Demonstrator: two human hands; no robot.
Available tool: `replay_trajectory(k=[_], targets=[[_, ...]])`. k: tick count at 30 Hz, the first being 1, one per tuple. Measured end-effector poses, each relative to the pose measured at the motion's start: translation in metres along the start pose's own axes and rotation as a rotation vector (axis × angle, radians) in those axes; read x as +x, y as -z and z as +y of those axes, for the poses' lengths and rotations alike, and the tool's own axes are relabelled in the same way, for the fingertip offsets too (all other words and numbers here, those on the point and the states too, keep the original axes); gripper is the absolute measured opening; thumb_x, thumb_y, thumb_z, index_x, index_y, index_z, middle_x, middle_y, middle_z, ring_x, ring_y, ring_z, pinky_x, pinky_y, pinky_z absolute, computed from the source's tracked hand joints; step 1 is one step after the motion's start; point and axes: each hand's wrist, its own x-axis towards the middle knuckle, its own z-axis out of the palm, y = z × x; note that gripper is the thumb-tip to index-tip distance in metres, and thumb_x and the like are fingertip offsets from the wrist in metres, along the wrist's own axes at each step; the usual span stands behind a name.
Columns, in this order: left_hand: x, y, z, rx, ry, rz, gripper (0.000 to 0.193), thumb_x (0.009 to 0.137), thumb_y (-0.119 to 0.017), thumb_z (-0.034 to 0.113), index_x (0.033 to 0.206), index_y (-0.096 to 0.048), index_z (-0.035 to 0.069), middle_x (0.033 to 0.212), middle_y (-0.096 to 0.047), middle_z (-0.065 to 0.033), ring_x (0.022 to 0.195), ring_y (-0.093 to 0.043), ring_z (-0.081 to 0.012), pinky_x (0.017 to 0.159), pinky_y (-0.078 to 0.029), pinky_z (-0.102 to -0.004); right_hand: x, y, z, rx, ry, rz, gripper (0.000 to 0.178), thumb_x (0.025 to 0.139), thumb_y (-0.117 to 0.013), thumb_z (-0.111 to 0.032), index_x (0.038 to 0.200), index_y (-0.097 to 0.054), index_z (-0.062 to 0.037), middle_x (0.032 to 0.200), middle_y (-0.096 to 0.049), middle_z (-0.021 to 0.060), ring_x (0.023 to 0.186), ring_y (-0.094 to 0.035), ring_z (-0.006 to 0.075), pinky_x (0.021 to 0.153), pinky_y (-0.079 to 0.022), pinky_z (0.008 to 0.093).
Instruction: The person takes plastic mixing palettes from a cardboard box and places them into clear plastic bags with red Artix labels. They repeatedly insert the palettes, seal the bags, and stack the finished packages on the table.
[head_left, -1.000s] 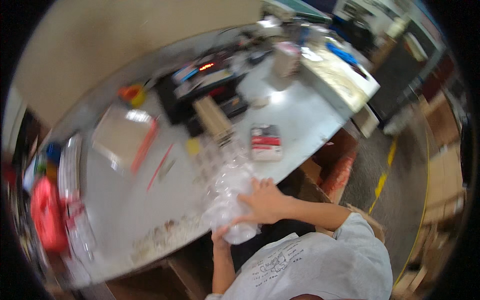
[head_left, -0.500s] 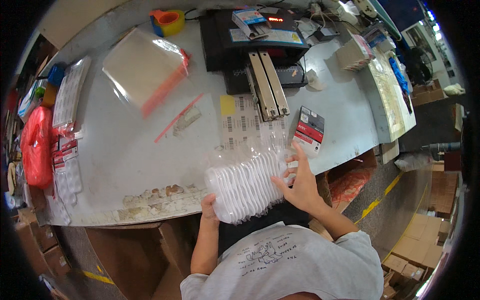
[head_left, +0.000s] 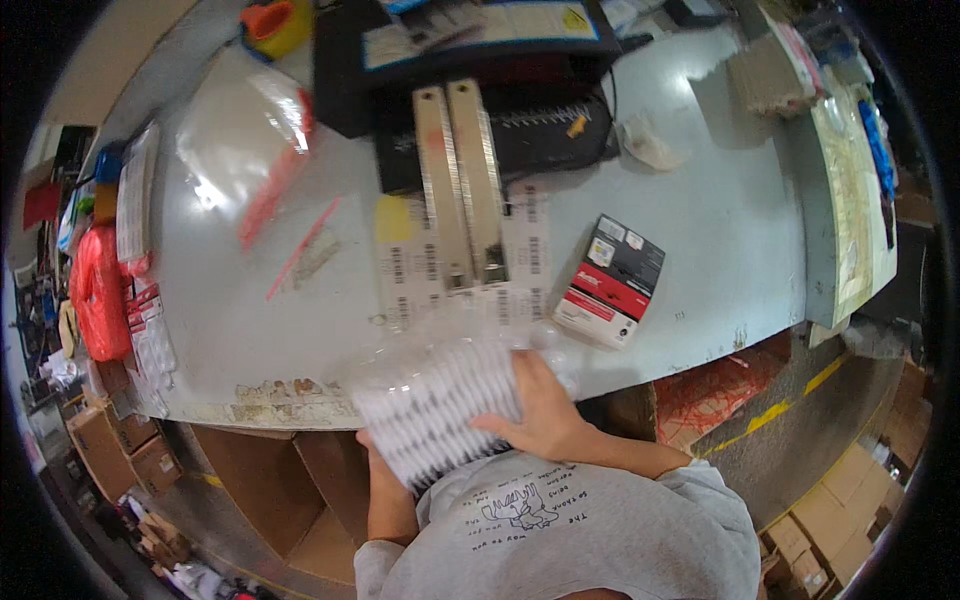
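From the head view, I grasp a ridged stack of translucent white plastic trays (head_left: 435,410) between my hands at the table's near edge. My right hand (head_left: 548,412) clasps its right end, thumb across the near face; my left hand (head_left: 385,475) holds the lower left edge, most of its fingers hidden behind the trays.

Just beyond my right fingers lies a black, red and white rectangular box (head_left: 612,285), with pale lettering on its bands and small white label patches. Straight ahead of my fingers, a white paper sheet of black barcode labels (head_left: 397,265) bears a yellow square patch (head_left: 397,220). Two parallel, pale metal bars (head_left: 435,150) stand in the way, covering the sheet's middle. They reach out from a bulky black machine (head_left: 345,75) with a blue-edged white printed strip and a yellow triangle.

Beyond my left fingers lies a clear plastic bag with a red edge (head_left: 235,125); farther left, a crumpled red plastic bag (head_left: 100,295). Nearest me, dark printed writing surrounds a line drawing on my grey shirt (head_left: 640,540).
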Motion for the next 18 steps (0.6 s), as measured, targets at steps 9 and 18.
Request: replay_trajectory(k=[9,18], targets=[[-0.046,-0.043,-0.037,0.133,-0.025,0.042,0.097,0.059,-0.075,0.030,0.137,-0.027,-0.004,0.134,-0.042,-0.0186,0.121,-0.045,-0.0313,0.104,-0.033,-0.0423,-0.020,0.020,-0.010,0.066,0.173,-0.130,0.083,0.078,-0.065,-0.049,0.124,-0.035,0.0135,0.124,-0.041,0.0264,0.114,-0.045,0.0383,0.094,-0.042,0.0392],[-0.045,-0.033,-0.054,0.223,0.031,-0.162,0.100,0.059,-0.076,0.031,0.138,-0.025,-0.004,0.136,-0.040,-0.0184,0.122,-0.043,-0.0310,0.105,-0.032,-0.0421,-0.060,-0.015,-0.023,-0.006,0.197,-0.020,0.080,0.075,-0.069,-0.044,0.120,-0.040,0.0150,0.119,-0.044,0.0251,0.103,-0.053,0.0369,0.087,-0.047,0.0374]])
